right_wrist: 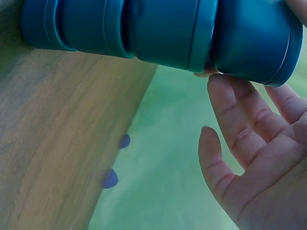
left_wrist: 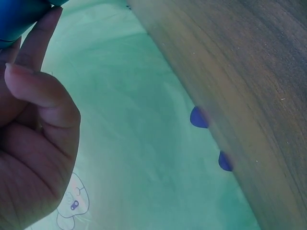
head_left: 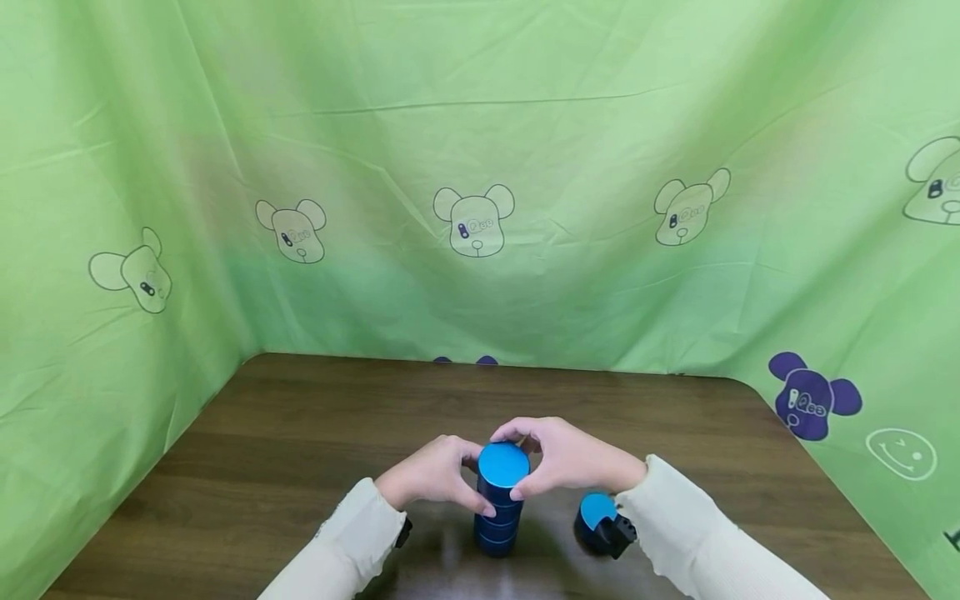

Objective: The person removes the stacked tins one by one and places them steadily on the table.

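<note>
A stack of blue cylindrical canisters (head_left: 497,533) stands upright on the table, its top canister (head_left: 504,465) showing a bright blue flat end. My right hand (head_left: 570,460) grips this top canister, thumb in front and fingers behind. From the other side my left hand (head_left: 433,473) holds the stack just below, its thumb across the front. In the right wrist view the stack (right_wrist: 165,33) appears sideways, and the top canister (right_wrist: 254,40) sits at a slight angle to the one under it. Only a small part of a blue canister (left_wrist: 19,19) shows in the left wrist view.
One more blue-topped canister (head_left: 596,508) stands to the right of the stack, partly covered by the black wrist camera (head_left: 618,535). The brown wooden table (head_left: 315,433) meets a green printed cloth (head_left: 570,292) at the back and sides.
</note>
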Available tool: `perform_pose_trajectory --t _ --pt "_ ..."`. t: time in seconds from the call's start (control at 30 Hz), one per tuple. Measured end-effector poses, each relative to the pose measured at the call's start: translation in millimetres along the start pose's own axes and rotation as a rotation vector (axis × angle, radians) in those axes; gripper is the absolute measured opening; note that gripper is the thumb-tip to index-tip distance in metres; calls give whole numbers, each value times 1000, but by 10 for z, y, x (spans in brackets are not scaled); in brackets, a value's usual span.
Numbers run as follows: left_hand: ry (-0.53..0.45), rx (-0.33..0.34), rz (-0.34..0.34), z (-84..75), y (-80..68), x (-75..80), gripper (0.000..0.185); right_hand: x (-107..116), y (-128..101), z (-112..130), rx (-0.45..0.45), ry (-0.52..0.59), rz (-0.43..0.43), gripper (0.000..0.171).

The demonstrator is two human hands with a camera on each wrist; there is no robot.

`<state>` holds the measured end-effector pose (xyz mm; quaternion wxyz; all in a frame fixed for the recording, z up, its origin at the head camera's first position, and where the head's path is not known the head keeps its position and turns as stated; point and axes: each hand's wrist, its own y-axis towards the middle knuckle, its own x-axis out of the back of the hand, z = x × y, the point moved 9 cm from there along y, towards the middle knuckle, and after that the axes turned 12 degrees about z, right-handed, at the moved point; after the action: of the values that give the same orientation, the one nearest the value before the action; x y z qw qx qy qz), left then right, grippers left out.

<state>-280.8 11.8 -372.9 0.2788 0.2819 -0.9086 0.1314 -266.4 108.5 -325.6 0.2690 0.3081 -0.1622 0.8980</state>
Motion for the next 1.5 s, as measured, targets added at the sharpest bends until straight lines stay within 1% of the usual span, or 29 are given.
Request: perform_pose_trajectory --t 0.07,0.23,0.3,0.53,0.77,0.93,1.2,1.33,1.43,1.5 --pt "5 -4 6 0 7 -4 33 11 -11 4 1 -5 -2 48" --pt "56 -51 25 -41 13 -5 33 38 -42 16 6 -13 -4 49" --pt "67 -59 30 -52 11 -5 36 44 -54 19 9 -22 -4 50" --pt "57 -19 30 -21 20 -9 50 56 -88 -17 26 -42 -9 49" --pt "48 -2 24 -20 27 -9 59 133 -176 -31 30 -59 -34 50" --pt "68 4 32 -12 20 -20 56 214 -264 -68 21 -60 -51 52" --pt "50 -16 35 -32 38 -14 52 319 -381 -221 -28 -63 -63 54" --pt "54 -30 37 -29 63 -38 53 335 -466 -285 -11 -58 -74 52" --pt "53 -7 30 5 47 -44 54 309 -513 -332 15 -65 -80 50" --pt "47 11 26 28 27 -45 55 291 -537 -371 21 -90 -94 49"
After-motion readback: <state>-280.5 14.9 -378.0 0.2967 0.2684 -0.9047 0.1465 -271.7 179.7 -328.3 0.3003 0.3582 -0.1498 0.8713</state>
